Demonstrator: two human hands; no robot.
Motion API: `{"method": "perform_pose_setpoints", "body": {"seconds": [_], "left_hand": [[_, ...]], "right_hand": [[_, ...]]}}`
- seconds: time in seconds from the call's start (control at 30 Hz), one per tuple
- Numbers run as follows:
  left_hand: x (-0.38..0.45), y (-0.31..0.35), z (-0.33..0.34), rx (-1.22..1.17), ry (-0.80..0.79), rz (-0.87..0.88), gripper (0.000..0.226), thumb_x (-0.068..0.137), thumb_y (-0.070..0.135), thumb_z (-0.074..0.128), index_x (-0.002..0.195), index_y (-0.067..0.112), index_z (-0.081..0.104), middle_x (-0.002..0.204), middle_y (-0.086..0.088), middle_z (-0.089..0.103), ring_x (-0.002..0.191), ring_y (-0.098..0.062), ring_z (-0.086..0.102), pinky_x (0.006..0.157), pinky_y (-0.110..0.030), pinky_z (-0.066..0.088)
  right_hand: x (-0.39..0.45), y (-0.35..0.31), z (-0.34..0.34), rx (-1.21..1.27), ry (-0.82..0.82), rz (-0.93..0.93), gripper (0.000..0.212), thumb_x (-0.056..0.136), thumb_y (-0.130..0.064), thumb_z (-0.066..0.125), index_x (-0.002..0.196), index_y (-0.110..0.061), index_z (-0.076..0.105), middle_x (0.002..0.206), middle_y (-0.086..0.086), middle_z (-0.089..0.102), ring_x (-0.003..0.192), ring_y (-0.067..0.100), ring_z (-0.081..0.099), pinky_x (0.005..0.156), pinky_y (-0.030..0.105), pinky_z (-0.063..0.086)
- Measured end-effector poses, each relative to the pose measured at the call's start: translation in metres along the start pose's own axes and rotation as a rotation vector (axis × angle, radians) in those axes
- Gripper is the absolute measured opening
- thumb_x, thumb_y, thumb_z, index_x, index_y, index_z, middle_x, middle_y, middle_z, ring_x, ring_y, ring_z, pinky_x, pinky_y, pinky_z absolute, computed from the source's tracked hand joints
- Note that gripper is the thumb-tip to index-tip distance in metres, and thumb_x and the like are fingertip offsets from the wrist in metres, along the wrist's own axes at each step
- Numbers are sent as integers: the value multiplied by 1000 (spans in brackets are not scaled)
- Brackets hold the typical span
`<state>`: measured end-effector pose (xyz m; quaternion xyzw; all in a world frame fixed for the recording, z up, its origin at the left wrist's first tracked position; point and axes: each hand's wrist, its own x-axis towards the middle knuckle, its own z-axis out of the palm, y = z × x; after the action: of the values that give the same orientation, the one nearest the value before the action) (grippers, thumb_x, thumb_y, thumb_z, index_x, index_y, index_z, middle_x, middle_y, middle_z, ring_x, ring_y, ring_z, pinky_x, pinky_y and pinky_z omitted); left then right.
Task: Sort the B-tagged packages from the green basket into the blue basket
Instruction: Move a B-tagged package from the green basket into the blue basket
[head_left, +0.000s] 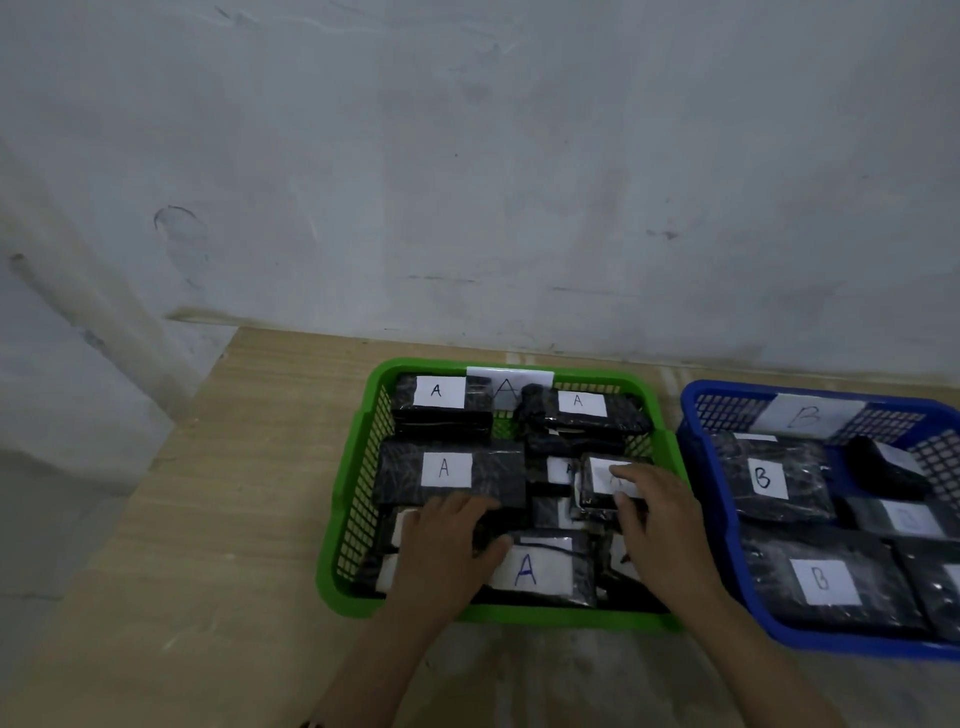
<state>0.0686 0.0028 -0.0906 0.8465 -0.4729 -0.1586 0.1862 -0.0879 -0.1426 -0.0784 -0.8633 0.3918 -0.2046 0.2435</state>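
A wooden table (208, 519) is carrying two baskets side by side against a grey wall (467, 156). The green basket (353, 499) is sitting on the left, the blue basket (696, 467) just beside it on the right.

Black wrapped packages with white tags are filling both. In the green one, the readable tags are all showing A, as on the large flat package (452, 475) at its middle. In the blue one, the packages (779, 483) are lying flat with B tags facing up.

The left hand (447, 545) is resting palm down with relaxed, spread fingers on packages at the front left of the green basket, gripping nothing.

The right hand (660, 525) is pressing straight fingers on a small package (597, 480) near the right wall; its tag is lying partly under the fingertips and is too blurred to read.
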Motion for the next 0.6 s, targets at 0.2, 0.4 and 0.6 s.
{"method": "perform_pose_setpoints", "body": {"seconds": [0.2, 0.4, 0.6], "left_hand": [[9, 7, -6, 79, -380, -18, 46, 83, 55, 49, 122, 30, 49, 124, 0, 52, 120, -22, 40, 101, -38, 23], [8, 8, -7, 0, -404, -27, 40, 84, 49, 53, 116, 25, 51, 119, -3, 48, 110, -21, 48, 100, -36, 26], [10, 11, -10, -67, -413, -31, 29, 86, 42, 54, 108, 24, 53, 116, 0, 60, 110, -21, 50, 95, -35, 26]], "right_hand": [[-10, 1, -1, 31, -45, -40, 23, 84, -2, 57, 106, -9, 62, 101, 1, 58, 97, 14, 45, 84, 31, 40], [-22, 2, 5, 48, -52, 3, 27, 87, 2, 51, 110, -7, 61, 107, 10, 62, 99, 19, 51, 84, 28, 38], [-23, 6, -12, -179, -396, 14, 34, 83, -17, 61, 116, -15, 55, 119, 4, 56, 110, 19, 47, 90, 27, 40]]}}
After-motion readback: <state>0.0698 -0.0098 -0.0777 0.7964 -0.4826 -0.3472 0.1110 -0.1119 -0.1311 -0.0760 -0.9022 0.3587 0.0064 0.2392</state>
